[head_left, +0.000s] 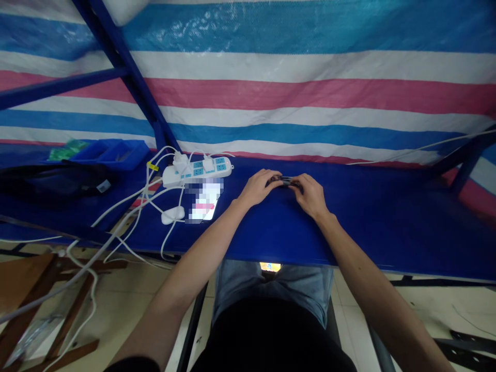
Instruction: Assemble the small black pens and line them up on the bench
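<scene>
Both my hands rest on the blue table (271, 232) around a small, dark, flat object (285, 181), too small and covered to name. My left hand (260, 186) closes on its left end with thumb and fingers. At its right end, my right hand (310, 194) grips with bent fingers. Left of my left hand lies a lit phone (205, 201), its screen partly blurred out. Behind the phone is a white power strip (213, 168) with blue sockets and several white plugs.
White cables (134, 219) run from the strip over the table's front edge. A white adapter (172, 215) lies by the phone. Further left are a blue bin (116, 152) and a dark bag (58, 181). A blue metal frame (135, 82) and striped sheeting (290, 93) stand behind.
</scene>
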The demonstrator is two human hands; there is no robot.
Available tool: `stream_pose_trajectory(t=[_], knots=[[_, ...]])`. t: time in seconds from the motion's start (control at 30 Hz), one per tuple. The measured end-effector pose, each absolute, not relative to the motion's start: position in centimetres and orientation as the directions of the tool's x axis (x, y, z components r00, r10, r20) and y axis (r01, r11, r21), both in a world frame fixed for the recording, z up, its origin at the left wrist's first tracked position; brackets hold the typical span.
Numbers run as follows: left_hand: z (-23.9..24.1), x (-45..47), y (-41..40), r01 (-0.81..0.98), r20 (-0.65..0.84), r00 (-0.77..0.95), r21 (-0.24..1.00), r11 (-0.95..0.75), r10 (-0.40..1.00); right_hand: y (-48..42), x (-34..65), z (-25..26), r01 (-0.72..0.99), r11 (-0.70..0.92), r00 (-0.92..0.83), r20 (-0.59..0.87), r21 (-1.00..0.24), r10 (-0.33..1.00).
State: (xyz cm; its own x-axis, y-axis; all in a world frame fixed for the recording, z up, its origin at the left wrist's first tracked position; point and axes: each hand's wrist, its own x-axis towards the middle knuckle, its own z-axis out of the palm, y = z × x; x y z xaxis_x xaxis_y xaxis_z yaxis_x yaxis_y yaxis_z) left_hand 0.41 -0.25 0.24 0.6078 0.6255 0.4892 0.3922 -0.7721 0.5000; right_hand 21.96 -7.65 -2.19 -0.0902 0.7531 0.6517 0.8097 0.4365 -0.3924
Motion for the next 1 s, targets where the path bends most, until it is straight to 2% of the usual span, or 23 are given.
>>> stream_pose_trajectory(t=[0.13,0.33,0.43,0.5,0.57,0.67,0.77,0.87,1.0], knots=[[-0.1,0.5,0.2,0.432,0.442,0.641,0.469,-0.771,0.628,-7.7,21.9,-2.2,0.808,0.436,-0.073,0.666,-0.397,0.742],[0.0,0.5,0.3,0.418,0.489,0.636,0.432,-0.799,0.597,-7.6,22.0,-2.0,0.844,0.378,-0.058,0.635,-0.381,0.77],[0.3,0.3,0.1,0.401,0.534,0.583,0.466,-0.789,0.612,-7.6,22.4,-1.6,0.803,0.359,0.088,0.691,-0.475,0.717],[0.4,0.1,0.1,0.4,0.567,0.52,0.5,-0.768,0.639,-7.4,22.7,-1.4,0.664,0.368,0.267,0.666,-0.651,0.696],[0.3,-0.1,0.3,0.403,0.594,0.467,0.517,-0.756,0.655,-7.2,23.1,-1.3,0.426,0.377,0.358,0.536,-0.822,0.764],[0.0,-0.2,0.6,0.402,0.621,0.429,0.519,-0.754,0.656,-6.8,23.6,-1.2,0.096,0.328,0.239,0.342,-0.94,0.909],[-0.1,-0.1,0.8,0.394,0.621,0.431,0.523,-0.756,0.654,-6.8,23.7,-1.0,-0.161,0.277,0.09,0.265,-0.947,0.96],[-0.1,-0.1,0.7,0.386,0.618,0.449,0.517,-0.764,0.645,-7.1,23.5,-0.9,-0.41,0.186,0.019,0.195,-0.893,0.981],[0.0,0.0,0.6,0.386,0.627,0.457,0.499,-0.776,0.631,-7.6,23.3,-0.5,-0.539,0.085,-0.042,0.128,-0.838,0.991]])
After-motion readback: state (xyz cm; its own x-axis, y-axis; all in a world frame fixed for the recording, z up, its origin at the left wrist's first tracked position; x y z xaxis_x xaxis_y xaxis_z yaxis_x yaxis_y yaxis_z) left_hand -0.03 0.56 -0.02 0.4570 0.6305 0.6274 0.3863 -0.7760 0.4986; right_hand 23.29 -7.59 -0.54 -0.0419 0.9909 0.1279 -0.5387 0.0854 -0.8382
